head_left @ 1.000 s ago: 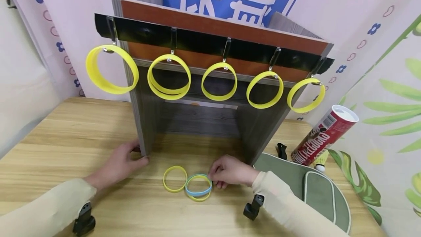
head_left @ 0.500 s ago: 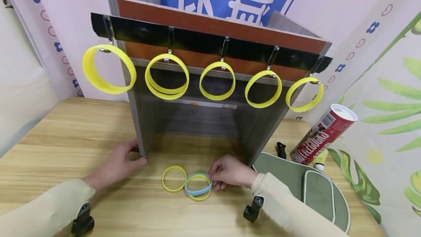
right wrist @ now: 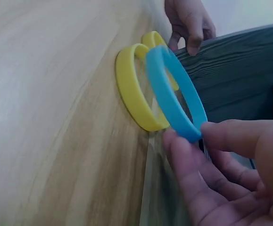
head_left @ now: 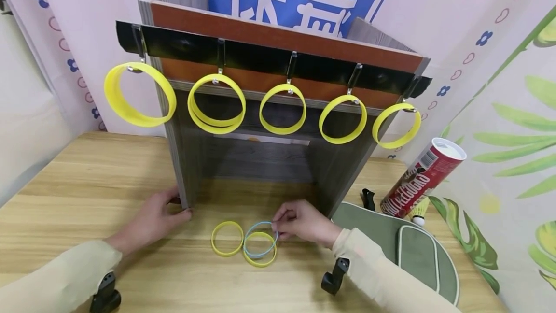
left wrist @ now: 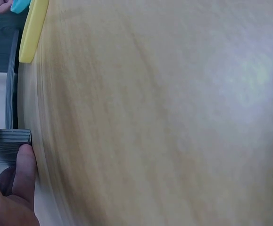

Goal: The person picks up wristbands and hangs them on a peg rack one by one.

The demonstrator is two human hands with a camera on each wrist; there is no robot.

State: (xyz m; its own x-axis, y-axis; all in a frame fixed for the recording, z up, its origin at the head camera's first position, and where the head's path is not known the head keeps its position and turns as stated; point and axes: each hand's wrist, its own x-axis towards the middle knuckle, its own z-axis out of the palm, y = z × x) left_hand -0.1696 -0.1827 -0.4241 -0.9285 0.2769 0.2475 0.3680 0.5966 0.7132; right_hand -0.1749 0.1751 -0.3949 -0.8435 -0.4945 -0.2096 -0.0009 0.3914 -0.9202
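Observation:
My right hand [head_left: 306, 221] pinches a light-blue silicone wristband [right wrist: 167, 94] between thumb and fingers, tilted over a yellow wristband [right wrist: 131, 89] that lies on the table. To its left is a second yellow wristband [head_left: 228, 238], also flat on the wood. Around the front lower edge of the grey wooden shelf's left side panel [left wrist: 9, 137], my left hand [head_left: 149, 221] has its thumb and fingers on either side; part of those fingers is hidden behind the panel. The grey wooden shelf [head_left: 182, 168] stands upright with its open front towards me.
Yellow wristbands [head_left: 217, 127] hang from several hooks on a black strip [head_left: 256, 57] across the shelf's front. On the right are a green racket-shaped case [head_left: 382, 240], a red snack tube [head_left: 423, 175], a shuttlecock [head_left: 419, 211] and a small black object [head_left: 368, 199].
The right hand has raised the blue wristband's near edge slightly, tilting it off the yellow one. The head view has shifted a little; the left hand stays on the panel.

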